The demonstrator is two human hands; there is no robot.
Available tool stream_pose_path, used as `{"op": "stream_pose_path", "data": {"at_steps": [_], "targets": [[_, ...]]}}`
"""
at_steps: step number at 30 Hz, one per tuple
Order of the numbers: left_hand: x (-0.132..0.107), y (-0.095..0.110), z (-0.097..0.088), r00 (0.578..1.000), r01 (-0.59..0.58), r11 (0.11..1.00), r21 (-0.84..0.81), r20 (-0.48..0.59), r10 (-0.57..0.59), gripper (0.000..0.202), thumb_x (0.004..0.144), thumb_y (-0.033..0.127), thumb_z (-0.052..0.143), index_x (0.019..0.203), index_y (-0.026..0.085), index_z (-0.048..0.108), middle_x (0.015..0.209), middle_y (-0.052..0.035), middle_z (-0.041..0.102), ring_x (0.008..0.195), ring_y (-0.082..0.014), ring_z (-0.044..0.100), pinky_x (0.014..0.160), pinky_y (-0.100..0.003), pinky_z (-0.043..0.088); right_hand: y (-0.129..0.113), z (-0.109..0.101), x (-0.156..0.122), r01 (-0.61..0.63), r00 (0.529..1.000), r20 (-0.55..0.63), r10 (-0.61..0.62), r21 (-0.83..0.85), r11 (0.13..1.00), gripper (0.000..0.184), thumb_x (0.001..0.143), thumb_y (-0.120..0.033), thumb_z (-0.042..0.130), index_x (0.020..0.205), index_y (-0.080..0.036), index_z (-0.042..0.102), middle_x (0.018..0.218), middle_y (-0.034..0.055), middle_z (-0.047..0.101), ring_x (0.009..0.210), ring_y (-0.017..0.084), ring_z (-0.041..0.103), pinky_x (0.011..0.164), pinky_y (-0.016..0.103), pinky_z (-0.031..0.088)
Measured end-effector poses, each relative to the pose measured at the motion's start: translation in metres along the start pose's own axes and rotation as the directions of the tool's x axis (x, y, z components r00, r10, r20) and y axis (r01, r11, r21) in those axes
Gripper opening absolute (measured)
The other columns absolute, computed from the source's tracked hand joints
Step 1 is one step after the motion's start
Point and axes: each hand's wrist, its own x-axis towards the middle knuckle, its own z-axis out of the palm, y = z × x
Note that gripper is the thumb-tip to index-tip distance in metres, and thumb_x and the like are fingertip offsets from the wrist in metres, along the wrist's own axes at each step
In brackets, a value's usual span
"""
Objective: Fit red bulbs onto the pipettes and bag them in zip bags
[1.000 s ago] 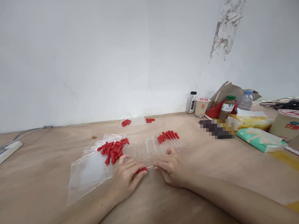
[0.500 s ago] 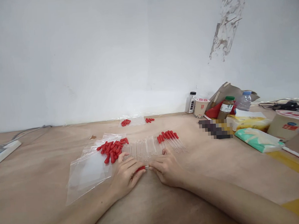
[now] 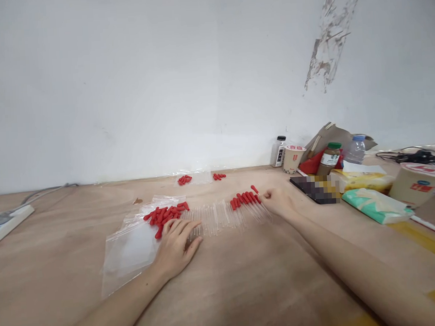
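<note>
My right hand (image 3: 278,202) is closed in a pinch on a glass dropper with a red bulb (image 3: 254,189), held at the right end of a row of finished red-bulb droppers (image 3: 244,198). My left hand (image 3: 176,245) lies flat and open on the table, its fingertips at a pile of loose red rubber bulbs (image 3: 165,215). Between the pile and the finished row lies a row of bare glass tubes (image 3: 215,216). A clear plastic bag (image 3: 129,248) lies under and left of the left hand.
More red bulbs and a clear bag (image 3: 194,177) lie by the wall. At the right stand bottles and cups (image 3: 293,158), a tissue pack (image 3: 376,205), a large tub (image 3: 419,181) and cables (image 3: 414,155). A power strip (image 3: 5,223) sits at the far left.
Both hands were together joining a red bulb to a glass tube. Now the right hand has carried the dropper up to the finished row, and the left hand has opened near the bulb pile.
</note>
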Motion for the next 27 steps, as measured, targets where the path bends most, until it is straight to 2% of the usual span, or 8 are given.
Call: {"op": "stream_pose_path", "data": {"at_steps": [3,7,12,15,18,23,27], "targets": [[0.001,0.002,-0.001,1.000,-0.002,1.000,-0.019,0.018,0.002,0.022,0.083,0.026,0.049,0.104,0.022,0.054,0.093,-0.0045,0.062,0.089,-0.0206,0.054,0.088,-0.040,0.030,0.012,0.011,0.003,-0.053,0.999,0.002,0.053,-0.026,0.998,0.026,0.074,-0.034,0.046,0.066,-0.019,0.066,0.069,0.0056,0.065,0.066,0.017,0.058,0.056,0.025,0.032],[0.002,0.003,-0.002,1.000,-0.004,0.999,-0.034,0.027,0.005,0.018,0.083,0.027,0.049,0.099,0.022,0.055,0.091,-0.0034,0.062,0.087,-0.0199,0.053,0.089,-0.041,0.029,0.015,0.019,-0.001,-0.062,0.998,0.013,0.063,-0.055,0.997,0.024,0.073,-0.035,0.048,0.072,-0.019,0.066,0.075,0.0070,0.067,0.072,0.019,0.060,0.064,0.028,0.035],[0.002,0.003,-0.003,0.999,-0.004,0.999,-0.039,0.042,0.006,0.016,0.084,0.026,0.049,0.098,0.022,0.056,0.091,-0.0023,0.063,0.086,-0.0190,0.053,0.090,-0.041,0.027,0.011,0.009,-0.005,-0.049,0.997,0.048,0.053,-0.075,0.996,0.031,0.074,-0.046,0.048,0.074,-0.020,0.065,0.077,0.0073,0.067,0.079,0.024,0.060,0.069,0.032,0.035],[0.003,0.005,-0.004,0.999,-0.003,0.999,-0.038,0.046,0.005,0.014,0.084,0.026,0.049,0.095,0.023,0.057,0.089,-0.0019,0.063,0.086,-0.0189,0.053,0.089,-0.040,0.027,0.006,0.003,-0.009,-0.028,0.999,0.017,0.030,-0.110,0.993,0.032,0.074,-0.047,0.048,0.077,-0.019,0.063,0.080,0.0086,0.066,0.079,0.024,0.059,0.070,0.032,0.034],[0.003,0.005,-0.005,0.999,-0.005,0.999,-0.032,0.046,0.006,0.013,0.084,0.025,0.049,0.092,0.023,0.058,0.088,-0.0015,0.063,0.085,-0.0186,0.053,0.089,-0.040,0.027,-0.003,0.001,-0.014,0.030,0.999,-0.014,-0.032,-0.102,0.994,0.028,0.076,-0.042,0.048,0.077,-0.018,0.061,0.076,0.0070,0.065,0.075,0.020,0.058,0.068,0.030,0.032],[0.003,0.004,-0.004,0.998,-0.013,0.999,-0.031,0.053,0.015,0.011,0.083,0.025,0.049,0.089,0.023,0.059,0.086,-0.0009,0.064,0.083,-0.0179,0.053,0.088,-0.040,0.028,-0.025,0.011,-0.024,0.227,0.972,0.057,-0.228,0.028,0.973,0.017,0.074,-0.034,0.052,0.072,-0.020,0.062,0.070,-0.0001,0.063,0.068,0.014,0.055,0.072,0.029,0.030],[0.002,0.003,-0.003,0.998,-0.016,0.999,-0.028,0.054,0.018,0.011,0.083,0.025,0.049,0.087,0.023,0.059,0.086,-0.0013,0.063,0.083,-0.0181,0.053,0.088,-0.041,0.028,-0.036,0.020,-0.026,0.259,0.956,0.117,-0.268,0.080,0.962,0.013,0.073,-0.029,0.053,0.072,-0.022,0.064,0.072,-0.0019,0.064,0.071,0.014,0.055,0.075,0.031,0.029]]}}
